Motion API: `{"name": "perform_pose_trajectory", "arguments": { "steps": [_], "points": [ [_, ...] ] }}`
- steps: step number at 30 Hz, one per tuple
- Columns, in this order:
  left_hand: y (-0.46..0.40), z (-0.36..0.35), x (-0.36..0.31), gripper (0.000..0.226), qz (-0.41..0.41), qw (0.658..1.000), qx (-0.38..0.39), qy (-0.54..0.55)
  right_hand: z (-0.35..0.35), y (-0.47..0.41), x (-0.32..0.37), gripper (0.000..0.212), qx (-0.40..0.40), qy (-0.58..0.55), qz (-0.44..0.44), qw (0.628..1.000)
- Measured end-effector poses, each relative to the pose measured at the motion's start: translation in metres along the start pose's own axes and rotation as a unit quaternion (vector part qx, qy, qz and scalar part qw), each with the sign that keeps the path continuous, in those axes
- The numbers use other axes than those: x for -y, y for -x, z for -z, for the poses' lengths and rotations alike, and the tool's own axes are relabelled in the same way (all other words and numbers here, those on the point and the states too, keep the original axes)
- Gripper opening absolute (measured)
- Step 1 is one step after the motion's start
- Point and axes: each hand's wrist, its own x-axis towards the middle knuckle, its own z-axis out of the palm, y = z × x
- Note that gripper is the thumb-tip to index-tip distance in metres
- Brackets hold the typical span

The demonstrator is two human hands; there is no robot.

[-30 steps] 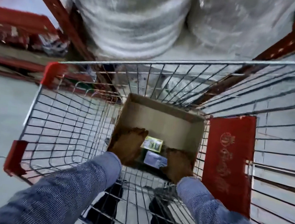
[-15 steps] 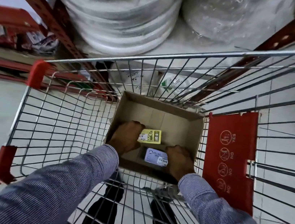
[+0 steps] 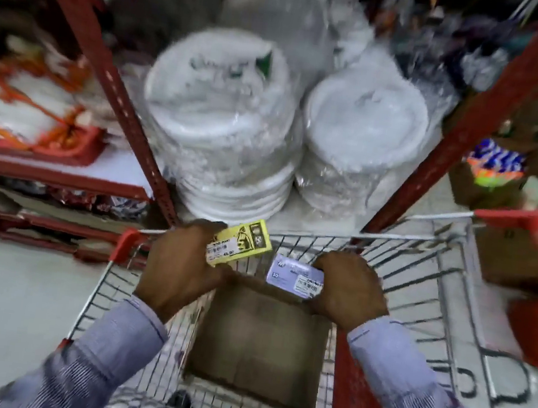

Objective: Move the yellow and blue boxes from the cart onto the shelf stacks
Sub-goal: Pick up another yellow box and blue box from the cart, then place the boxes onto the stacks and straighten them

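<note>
Both boxes held above the cart, short of the shelf.

Yellow box gripped in left hand, fingers closed round its left end; blue box gripped in right hand, fingers wrapped over its right end. Boxes near each other, apart. Below them: open carton in cart. Ahead: two wrapped plate stacks on shelf. Frame blurred.

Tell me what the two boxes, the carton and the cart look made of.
Yellow box and blue box: likely thin printed card, with white barcode stickers. Carton: plain brown cardboard, matte, creased flaps. Cart: shiny metal wire with red, probably plastic, corner guards.
</note>
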Motion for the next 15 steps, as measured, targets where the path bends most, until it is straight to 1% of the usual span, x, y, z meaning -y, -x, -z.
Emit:
{"name": "perform_pose_trajectory", "arguments": {
  "steps": [1,2,6,9,14,15],
  "points": [
    [0.001,0.021,-0.005,0.050,0.002,1.000,-0.016,0.003,0.020,0.006,0.004,0.027,-0.017,0.004,0.006,1.000],
    [0.004,0.054,-0.015,0.052,-0.008,0.998,-0.056,0.004,0.051,0.016,0.012,0.027,-0.052,0.013,0.016,0.998],
    [0.007,0.158,-0.050,0.069,-0.013,0.988,-0.156,0.005,0.165,0.055,0.042,0.041,-0.152,0.041,0.044,0.987],
    [0.004,0.214,-0.069,0.066,-0.026,0.980,-0.199,-0.017,0.229,0.078,0.060,0.045,-0.212,0.067,0.063,0.973],
    [-0.005,0.295,-0.103,0.065,-0.052,0.956,-0.288,-0.037,0.321,0.112,0.083,0.039,-0.340,0.057,0.087,0.935],
    [-0.008,0.304,-0.105,0.065,-0.056,0.953,-0.294,-0.044,0.331,0.114,0.085,0.037,-0.352,0.057,0.087,0.930]
  ]
}}
